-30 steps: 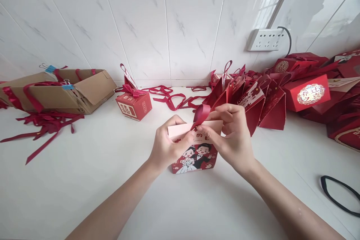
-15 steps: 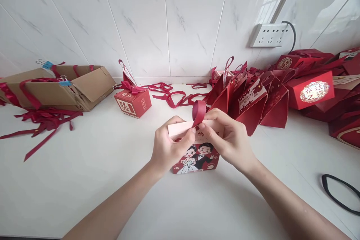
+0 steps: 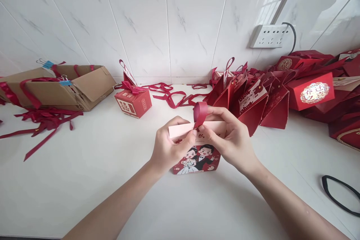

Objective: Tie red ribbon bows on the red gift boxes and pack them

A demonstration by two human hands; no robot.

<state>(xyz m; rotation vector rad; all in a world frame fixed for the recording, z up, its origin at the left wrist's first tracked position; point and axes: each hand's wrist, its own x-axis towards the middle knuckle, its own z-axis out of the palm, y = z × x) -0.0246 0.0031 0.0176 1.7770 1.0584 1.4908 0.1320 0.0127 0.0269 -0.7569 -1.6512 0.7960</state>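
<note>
A small red gift box (image 3: 197, 159) with a cartoon bride and groom on its front stands on the white counter (image 3: 84, 180). Its pale pink top flap (image 3: 180, 129) is folded shut. My left hand (image 3: 168, 148) pinches the flap and the box's left side. A dark red ribbon (image 3: 200, 112) forms a loop just above the flap, and my right hand (image 3: 229, 138) is closed on it at the box's right. Both hands hide the upper half of the box.
A finished red box with a bow (image 3: 132, 101) stands behind to the left. An open cardboard box (image 3: 56, 88) draped with ribbons lies at far left, with loose ribbons (image 3: 42, 123) beside it. Several red gift bags (image 3: 253, 97) crowd the back right. A black band (image 3: 340, 195) lies at right.
The ribbon loop has been pulled smaller and more upright above the flap. My right hand has shifted slightly down and closer to the box. The left hand has stayed in place.
</note>
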